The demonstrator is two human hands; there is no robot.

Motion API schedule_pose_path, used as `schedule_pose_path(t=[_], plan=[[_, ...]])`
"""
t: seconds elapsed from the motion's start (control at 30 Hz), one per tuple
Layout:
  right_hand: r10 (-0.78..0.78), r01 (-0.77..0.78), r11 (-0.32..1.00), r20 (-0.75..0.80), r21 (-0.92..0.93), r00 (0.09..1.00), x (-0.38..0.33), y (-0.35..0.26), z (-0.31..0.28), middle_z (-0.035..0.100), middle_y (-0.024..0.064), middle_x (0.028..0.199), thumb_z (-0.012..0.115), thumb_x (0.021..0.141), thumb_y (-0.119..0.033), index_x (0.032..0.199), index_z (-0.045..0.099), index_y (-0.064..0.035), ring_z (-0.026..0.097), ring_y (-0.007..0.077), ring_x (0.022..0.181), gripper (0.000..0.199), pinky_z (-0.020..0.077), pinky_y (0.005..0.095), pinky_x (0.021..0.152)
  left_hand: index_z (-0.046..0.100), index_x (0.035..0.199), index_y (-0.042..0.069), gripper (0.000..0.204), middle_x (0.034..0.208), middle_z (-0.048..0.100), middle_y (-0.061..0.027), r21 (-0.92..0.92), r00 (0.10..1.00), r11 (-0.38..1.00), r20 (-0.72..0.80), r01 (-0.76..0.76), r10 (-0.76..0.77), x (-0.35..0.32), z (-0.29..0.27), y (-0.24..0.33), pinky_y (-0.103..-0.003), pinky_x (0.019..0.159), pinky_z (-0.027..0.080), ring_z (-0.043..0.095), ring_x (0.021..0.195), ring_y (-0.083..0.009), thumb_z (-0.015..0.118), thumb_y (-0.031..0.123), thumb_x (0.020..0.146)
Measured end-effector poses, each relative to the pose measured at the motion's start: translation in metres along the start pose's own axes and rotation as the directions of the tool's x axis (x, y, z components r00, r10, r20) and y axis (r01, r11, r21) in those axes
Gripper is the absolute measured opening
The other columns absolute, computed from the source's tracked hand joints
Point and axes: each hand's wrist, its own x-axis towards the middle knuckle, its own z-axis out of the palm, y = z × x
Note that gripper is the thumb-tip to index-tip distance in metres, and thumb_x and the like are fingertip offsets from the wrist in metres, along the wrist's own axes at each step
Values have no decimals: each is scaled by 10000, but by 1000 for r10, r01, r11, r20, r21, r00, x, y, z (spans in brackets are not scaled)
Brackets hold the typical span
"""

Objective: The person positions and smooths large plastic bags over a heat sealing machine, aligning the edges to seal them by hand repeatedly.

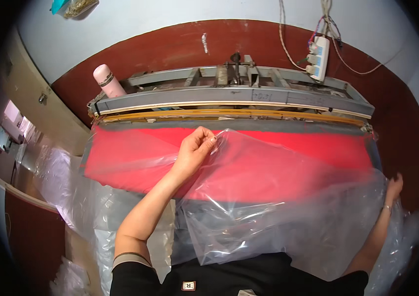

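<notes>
Spreading step, I judge: my left hand (196, 149) pinches clear film (239, 232), right hand (394, 188) grip indeterminable; even tension seems needed next.

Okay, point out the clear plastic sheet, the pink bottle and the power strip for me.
Clear plastic sheet (259, 212): head view, its creased front part.
Pink bottle (110, 85): head view, its body below the cap.
Power strip (320, 58): head view, its front, near the middle.

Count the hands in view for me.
2: the left hand pinches the clear film above the red sheet; the right hand is by the film's right side, its grip unclear. No others show.
</notes>
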Motion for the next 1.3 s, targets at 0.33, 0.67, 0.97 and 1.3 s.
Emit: schedule_pose_path(t=[0.33,0.67,0.97,1.3], plan=[[-964,270,-13,-84,963,252,-161,-438,-162,558,86,1010,680,690,-119,1012,561,-41,532,190,937,352,412,290,809,462,817,42,95,771,550,-25,-142,993,989,108,-30,46,-29,14,61,-217,694,413,505,748,-69,552,62,836],[-990,-491,-81,-10,867,144,-253,-498,-171,564,23,715,534,840,-72,855,582,3,518,76,647,90,409,197,559,482,784,33,148,668,499,-35,421,952,863,12,-281,305,-54,-8,89,-242,558,418,501,616,-99,611,-8,723],[-976,-728,111,211,676,47,-296,-507,-158,524,-49,723,466,902,-198,1022,547,-62,458,26,601,198,328,155,471,472,858,50,263,763,541,-95,831,681,394,-23,-394,731,-46,17,37,-336,510,440,556,701,-263,623,1,649],[-426,-687,-125,587,716,689,-189,-405,-3,566,-10,882,535,853,-227,1064,541,-88,528,104,770,253,439,266,664,249,1336,111,785,1400,193,-167,836,860,314,-500,449,101,-52,-179,-52,-588,986,157,144,1285,-389,625,439,730]])
